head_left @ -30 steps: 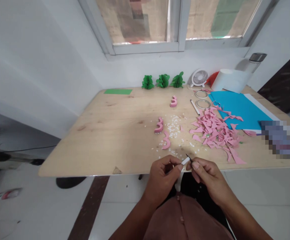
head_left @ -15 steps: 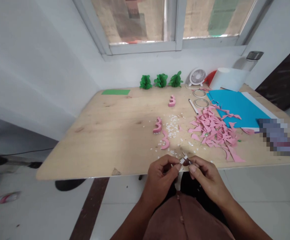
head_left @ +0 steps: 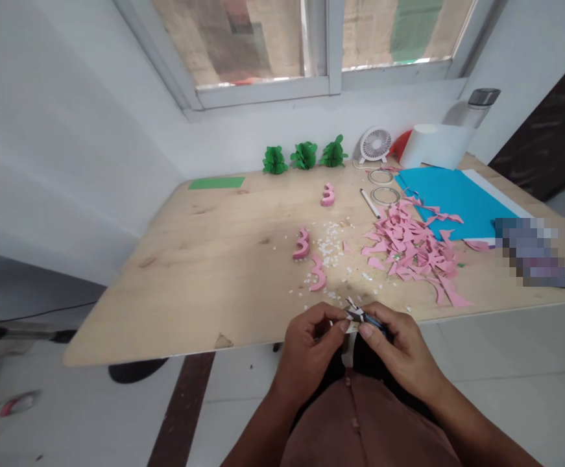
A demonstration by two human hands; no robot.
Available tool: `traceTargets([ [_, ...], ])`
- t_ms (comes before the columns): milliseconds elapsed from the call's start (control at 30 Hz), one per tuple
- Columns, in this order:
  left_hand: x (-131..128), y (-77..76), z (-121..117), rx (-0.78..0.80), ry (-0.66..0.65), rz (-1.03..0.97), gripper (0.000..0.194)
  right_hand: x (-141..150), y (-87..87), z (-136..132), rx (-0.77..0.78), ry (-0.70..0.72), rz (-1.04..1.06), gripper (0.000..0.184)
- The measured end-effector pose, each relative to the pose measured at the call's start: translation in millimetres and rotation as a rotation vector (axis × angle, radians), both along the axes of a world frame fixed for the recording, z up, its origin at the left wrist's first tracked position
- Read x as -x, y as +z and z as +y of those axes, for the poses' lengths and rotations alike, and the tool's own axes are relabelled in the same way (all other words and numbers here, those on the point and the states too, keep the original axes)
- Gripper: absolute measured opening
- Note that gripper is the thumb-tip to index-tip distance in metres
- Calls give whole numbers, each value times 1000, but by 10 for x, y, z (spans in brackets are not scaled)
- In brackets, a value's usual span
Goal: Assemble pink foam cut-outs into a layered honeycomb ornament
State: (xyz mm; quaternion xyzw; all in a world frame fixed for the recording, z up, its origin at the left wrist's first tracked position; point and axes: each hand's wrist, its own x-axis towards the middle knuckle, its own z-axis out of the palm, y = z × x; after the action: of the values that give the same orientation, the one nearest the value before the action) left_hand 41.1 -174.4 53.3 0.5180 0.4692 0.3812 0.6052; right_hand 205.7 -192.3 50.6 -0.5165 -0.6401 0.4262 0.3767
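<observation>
My left hand (head_left: 311,344) is closed over the table's front edge, pinching a narrow white strip (head_left: 351,325) between thumb and fingertips. Close beside it, my right hand (head_left: 394,337) is closed around small dark-bladed scissors (head_left: 357,315) with some blue at the handle. The blades lie across the strip's end, and white shows between them. Small white bits (head_left: 329,250) are scattered on the table beyond my hands. Left of the bits lie pink scalloped pieces: a stack (head_left: 301,243) and a thinner one (head_left: 318,272). Another pink scalloped stack (head_left: 328,194) stands farther back.
A heap of pink paper scraps (head_left: 406,243) lies right of the bits, near blue sheets (head_left: 457,201). A pen (head_left: 370,203), two tape rolls (head_left: 385,195) and a small fan (head_left: 375,144) are behind. Green paper shapes (head_left: 304,155) line the wall, with a green strip (head_left: 216,183) left.
The scissors have turned and moved in across the white strip's end, with my right hand closer to my left. The whole view has swung slightly right.
</observation>
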Motion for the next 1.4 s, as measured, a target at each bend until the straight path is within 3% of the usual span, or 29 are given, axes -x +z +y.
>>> traceTargets([
  [833,15,-36,7,-66,6,58,12,35,-21,-20,-223,-108,-155,18],
  [1400,-4,33,20,-26,-30,56,15,26,-91,-40,-323,-184,-223,18],
])
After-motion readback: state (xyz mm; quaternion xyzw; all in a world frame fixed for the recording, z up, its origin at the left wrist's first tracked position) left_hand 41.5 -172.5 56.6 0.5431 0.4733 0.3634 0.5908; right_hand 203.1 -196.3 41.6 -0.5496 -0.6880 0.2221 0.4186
